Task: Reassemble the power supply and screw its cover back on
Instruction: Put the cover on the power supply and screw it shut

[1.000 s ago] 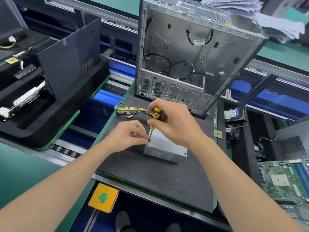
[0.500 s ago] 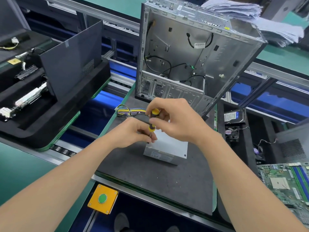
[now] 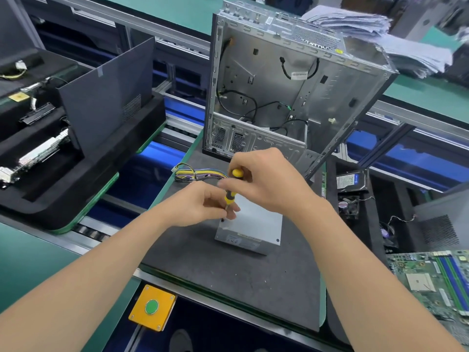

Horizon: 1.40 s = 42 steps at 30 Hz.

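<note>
From my end, near to far:

Yellow button box [image 3: 151, 307] sits at the bench edge, with the black mat [image 3: 228, 275] just past it. The power supply [image 3: 241, 241] lies flat mid-mat, label side facing me, pale cover [image 3: 261, 219] on top.

My left hand [image 3: 200, 207] comes in from the left at the cover's near-left corner. Its fingers are curled and pinch the low end of the screwdriver [image 3: 230, 198] right above the cover.

My right hand [image 3: 269, 184] comes in from the right and sits higher, wrapped round the upper handle. Only the yellow cap shows. The fingertips are motion-blurred, so I can't tell the exact grip.

Key relation: the driver axis is close to upright, top leaning slightly away from me and to the right. The tip lands on that near-left corner, directly below both hands. The left is the nearer hand and guides the tip, while the right is placed to turn it.

The tip and screw are hidden under my left fingers. I can't tell whether the screw is seated or how far in it is.

My read is that I'm mid-fastening at this corner. The risk is the lean walking the tip off the head.

Behind the hands, the cable bundle [image 3: 195, 174] trails left off the unit. Further back, the chassis [image 3: 279, 85] stands upright and open, apart from the supply, and plays no part in this move
</note>
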Each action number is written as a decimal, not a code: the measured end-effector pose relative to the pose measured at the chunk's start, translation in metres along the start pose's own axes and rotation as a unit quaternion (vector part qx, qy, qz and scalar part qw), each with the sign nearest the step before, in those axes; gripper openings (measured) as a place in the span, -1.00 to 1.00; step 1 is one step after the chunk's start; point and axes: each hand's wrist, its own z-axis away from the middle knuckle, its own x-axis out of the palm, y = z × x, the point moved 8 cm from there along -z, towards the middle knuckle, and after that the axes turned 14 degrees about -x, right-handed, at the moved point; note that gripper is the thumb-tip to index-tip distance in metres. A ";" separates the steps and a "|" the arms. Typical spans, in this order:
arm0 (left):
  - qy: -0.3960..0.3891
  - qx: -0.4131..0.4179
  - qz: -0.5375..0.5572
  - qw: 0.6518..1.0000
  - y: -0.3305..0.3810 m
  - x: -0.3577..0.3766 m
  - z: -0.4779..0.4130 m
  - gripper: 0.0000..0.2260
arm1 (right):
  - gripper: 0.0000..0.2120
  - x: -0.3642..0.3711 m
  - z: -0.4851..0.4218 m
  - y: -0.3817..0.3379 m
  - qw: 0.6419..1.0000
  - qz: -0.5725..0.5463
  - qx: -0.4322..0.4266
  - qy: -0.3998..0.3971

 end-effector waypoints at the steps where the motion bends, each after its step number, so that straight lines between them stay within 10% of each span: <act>1: -0.001 0.006 0.027 1.000 0.003 0.001 0.001 -0.74 | -0.54 0.000 0.000 0.004 0.998 0.045 0.037 0.007; 5: 0.078 0.012 0.107 0.991 0.010 -0.008 -0.003 -0.78 | -0.28 0.000 0.005 0.001 0.978 0.166 0.124 0.032; 13: -0.002 0.030 0.052 0.998 0.014 -0.004 0.000 -0.81 | -0.93 0.001 0.005 -0.003 0.998 -0.047 -0.029 -0.036; 21: 0.019 0.038 0.185 0.982 0.019 0.001 -0.006 -0.89 | -0.31 -0.004 0.004 0.003 0.981 0.161 0.104 0.021; 25: -0.023 0.041 0.212 0.976 0.015 0.008 -0.004 -0.87 | -0.90 -0.004 0.006 -0.010 0.998 -0.043 -0.039 0.009; 28: -0.068 0.043 0.262 0.962 0.016 0.013 -0.001 -0.77 | -0.93 -0.002 0.006 -0.002 0.997 -0.063 -0.041 -0.028; 33: -0.031 0.032 0.229 0.972 0.016 0.017 -0.007 -0.87 | -0.39 -0.003 0.007 0.014 0.989 0.105 0.106 0.017; 38: -0.086 0.040 0.281 0.955 0.021 0.022 -0.002 -0.80 | -0.95 0.000 0.008 -0.005 0.995 -0.081 -0.051 -0.007; 42: -0.087 0.043 0.286 0.953 0.021 0.023 -0.004 -0.73 | -0.76 0.000 0.007 0.011 0.999 -0.003 0.036 -0.005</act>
